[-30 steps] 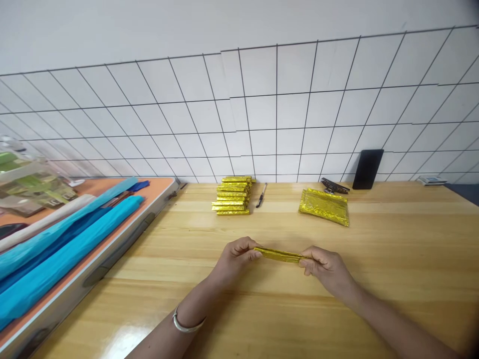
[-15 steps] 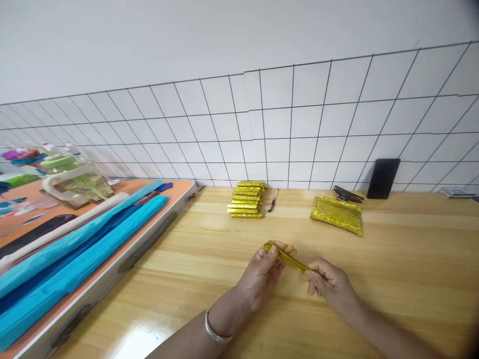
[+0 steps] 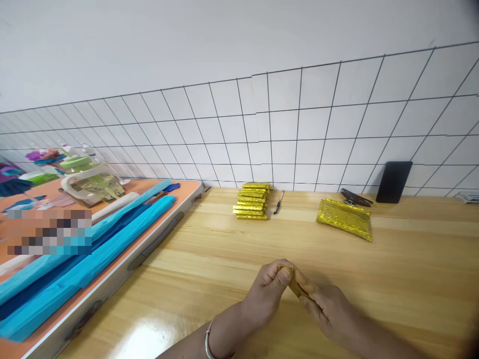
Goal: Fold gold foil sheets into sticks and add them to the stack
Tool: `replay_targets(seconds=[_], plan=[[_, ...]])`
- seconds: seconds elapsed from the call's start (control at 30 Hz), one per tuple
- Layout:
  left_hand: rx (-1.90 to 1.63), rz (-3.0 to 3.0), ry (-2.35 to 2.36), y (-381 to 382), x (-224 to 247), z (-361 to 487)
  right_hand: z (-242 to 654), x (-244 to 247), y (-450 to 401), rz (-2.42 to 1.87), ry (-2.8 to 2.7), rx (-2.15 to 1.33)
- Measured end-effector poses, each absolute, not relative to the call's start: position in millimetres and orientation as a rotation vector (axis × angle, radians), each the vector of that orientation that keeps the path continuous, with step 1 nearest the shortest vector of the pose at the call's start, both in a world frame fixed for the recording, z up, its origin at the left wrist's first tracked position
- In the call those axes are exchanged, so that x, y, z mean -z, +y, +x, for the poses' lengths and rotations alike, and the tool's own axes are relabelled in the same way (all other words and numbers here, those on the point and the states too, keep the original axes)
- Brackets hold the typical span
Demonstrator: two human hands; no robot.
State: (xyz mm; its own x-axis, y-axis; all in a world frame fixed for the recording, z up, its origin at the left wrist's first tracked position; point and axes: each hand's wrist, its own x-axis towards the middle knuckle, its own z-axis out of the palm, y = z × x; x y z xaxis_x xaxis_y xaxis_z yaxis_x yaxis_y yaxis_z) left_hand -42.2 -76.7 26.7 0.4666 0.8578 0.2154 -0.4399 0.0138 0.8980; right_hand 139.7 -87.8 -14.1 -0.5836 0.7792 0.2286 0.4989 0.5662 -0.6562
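Wooden bench point(image 3: 187, 274) before a grid-patterned wall point(image 3: 280, 124): folded gold strips point(image 3: 253, 202), apparently finished, form a stack, while flat gold foil point(image 3: 344, 219) is seemingly unworked. Above the near bench, the fingers of the left hand point(image 3: 264, 296) and right hand point(image 3: 329, 304) pinch another gold strip point(image 3: 295, 287), presumably part-worked. Far left, a see-through container point(image 3: 98, 187) has indistinct contents.

The left fingers point(image 3: 282, 278) and right fingers point(image 3: 313, 305) pinch a gold foil strip point(image 3: 295, 287) above the tabletop point(image 3: 209, 259). Beyond the fingers lie stacked gold strips point(image 3: 252, 203), a pen point(image 3: 278, 203) and, farther right, flat gold foil point(image 3: 344, 219).
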Motion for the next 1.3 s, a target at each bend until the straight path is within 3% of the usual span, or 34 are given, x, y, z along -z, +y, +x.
replay_targets(seconds=[0.3, 0.5, 1.13, 1.3], plan=[[-1.142, 0.842, 0.512, -77.2, -36.2, -33.4, 133.3, 35.0, -94.7, -1.063, -2.397, -0.594], [-1.156, 0.736, 0.432, -79.4, -44.3, -32.8, 128.8, 32.9, -99.5, -1.048, -2.425, -0.724], [-1.03, 0.718, 0.435, -71.2, -9.4, -27.7, 129.6, 32.9, -95.3, -1.117, -2.173, -0.615], [-1.024, 0.659, 0.533, -69.0, 0.2, -26.4, 135.6, 21.5, -90.6, -1.046, -2.284, -0.795]])
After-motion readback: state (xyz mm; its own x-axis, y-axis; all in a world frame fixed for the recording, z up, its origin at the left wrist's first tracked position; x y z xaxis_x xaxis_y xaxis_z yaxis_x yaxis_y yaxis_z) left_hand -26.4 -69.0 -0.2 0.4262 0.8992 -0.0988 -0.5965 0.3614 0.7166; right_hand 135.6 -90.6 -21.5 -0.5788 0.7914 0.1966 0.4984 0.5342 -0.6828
